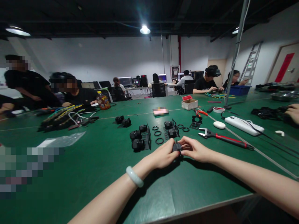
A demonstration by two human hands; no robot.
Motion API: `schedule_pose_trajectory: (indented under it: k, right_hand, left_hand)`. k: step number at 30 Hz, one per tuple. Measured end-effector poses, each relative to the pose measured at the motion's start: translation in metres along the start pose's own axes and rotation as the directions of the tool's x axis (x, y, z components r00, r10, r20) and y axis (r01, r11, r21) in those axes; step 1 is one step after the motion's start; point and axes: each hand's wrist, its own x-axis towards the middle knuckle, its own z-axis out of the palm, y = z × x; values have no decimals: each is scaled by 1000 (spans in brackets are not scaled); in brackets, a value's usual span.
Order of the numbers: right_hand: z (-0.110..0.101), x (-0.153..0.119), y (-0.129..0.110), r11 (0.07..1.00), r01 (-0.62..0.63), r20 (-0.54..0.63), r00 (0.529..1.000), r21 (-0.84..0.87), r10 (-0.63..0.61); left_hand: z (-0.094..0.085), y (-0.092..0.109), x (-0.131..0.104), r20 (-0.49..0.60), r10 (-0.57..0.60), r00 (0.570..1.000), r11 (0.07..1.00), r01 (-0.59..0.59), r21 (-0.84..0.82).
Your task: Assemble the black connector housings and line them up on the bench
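Just above the green table point(98, 174), a dark cable gland on a thin bracket point(177, 147) sits between my hands. My left hand point(166, 153) pinches it from the left, thumb and fingers closed around the gland body. Curled against its other side is my right hand point(195, 150), thumb and fingertips closed at the plate; the fingers partly hide the part. Beyond my hands stand more black cable glands fitted in brackets point(139, 143), and a second group point(171, 133). Loose black ring nuts point(159, 141) lie between these groups. A bare bracket with a round hole point(195, 126) stands farther right.
Right of my hands lies an adjustable wrench point(224, 137) with a red and black handle. Behind are a white power bank point(244, 125), a tape roll point(219, 109), a small box point(189, 104) and a metal pole point(233, 59). Cable bundles point(59, 118) and co-workers occupy the far side.
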Motion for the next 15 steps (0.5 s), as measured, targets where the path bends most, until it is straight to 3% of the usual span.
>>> schedule_pose_trajectory:
  k: [15]
  right_hand:
    - [2,-3,-6,999,-34,42,999,24,33]
  left_hand:
    - [3,-5,0,47,17,999,1000,-17,1]
